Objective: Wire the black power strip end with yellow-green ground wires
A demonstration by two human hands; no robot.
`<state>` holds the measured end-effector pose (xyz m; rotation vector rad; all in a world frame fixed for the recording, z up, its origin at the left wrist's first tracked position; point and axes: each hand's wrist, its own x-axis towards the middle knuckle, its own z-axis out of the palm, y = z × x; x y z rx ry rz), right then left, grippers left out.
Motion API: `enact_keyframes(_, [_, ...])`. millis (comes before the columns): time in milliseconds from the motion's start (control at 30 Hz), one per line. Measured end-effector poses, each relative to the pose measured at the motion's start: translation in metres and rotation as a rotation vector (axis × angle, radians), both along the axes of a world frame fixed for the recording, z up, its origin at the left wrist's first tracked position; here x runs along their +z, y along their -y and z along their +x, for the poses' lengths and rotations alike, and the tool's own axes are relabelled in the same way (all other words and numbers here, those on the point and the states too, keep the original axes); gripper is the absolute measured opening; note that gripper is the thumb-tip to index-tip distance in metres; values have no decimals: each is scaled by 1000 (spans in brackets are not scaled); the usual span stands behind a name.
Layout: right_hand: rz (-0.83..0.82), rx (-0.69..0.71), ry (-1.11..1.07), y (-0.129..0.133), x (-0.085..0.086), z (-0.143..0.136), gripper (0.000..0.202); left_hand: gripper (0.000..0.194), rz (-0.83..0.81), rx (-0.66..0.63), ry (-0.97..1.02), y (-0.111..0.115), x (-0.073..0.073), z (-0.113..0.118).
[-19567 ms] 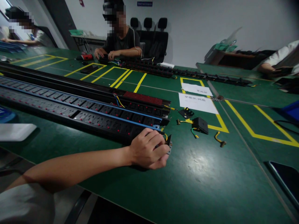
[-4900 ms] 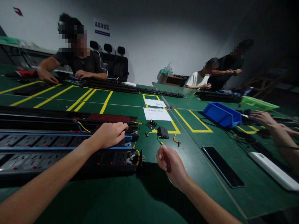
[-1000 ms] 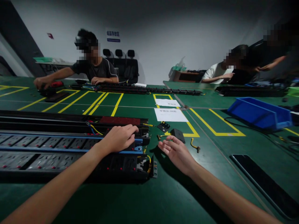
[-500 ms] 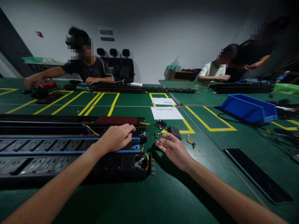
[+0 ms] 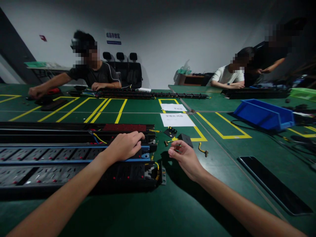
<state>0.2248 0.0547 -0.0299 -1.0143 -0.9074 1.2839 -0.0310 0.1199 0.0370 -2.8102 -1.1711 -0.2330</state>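
Note:
My left hand (image 5: 125, 145) lies across the blue-edged power strip (image 5: 81, 153), its bent fingers gripping near the end; the fingertips are partly hidden. In front of it is another power strip (image 5: 123, 172) with dark sockets, red dots, a yellow wire and a metal end bracket (image 5: 163, 174). My right hand (image 5: 184, 157) hovers over the table to the right of the strip ends. Its thumb and fingers are pinched together, and anything between them is too small to make out. Behind it lie a black box (image 5: 185, 139), a black plate (image 5: 170, 132) and a short yellow wire (image 5: 201, 148).
A phone (image 5: 271, 184) lies to the right, near a blue bin (image 5: 264, 115) and black cables (image 5: 278, 138). White paper sheets (image 5: 177, 120) lie ahead on the green table (image 5: 138, 214). Co-workers (image 5: 98, 72) are across the table, with long black strips (image 5: 128, 93) there.
My right hand's fingers have closed into a tighter pinch, and the hand has barely shifted. My left hand stays on the strip. The co-worker at the left has moved an arm slightly.

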Motion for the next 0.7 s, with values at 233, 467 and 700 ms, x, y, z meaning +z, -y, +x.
enact_keyframes(233, [-25,-63,78,-5,2,4,44,26,-10,8,10,0,1,1])
enact_keyframes(467, [-111,-51,9,-4,7,4,54,24,0,4,4,0,0,0])
enact_keyframes(700, [-105,-6,-84,-6,6,6,50,24,6,6,-7,-1,-2,0])
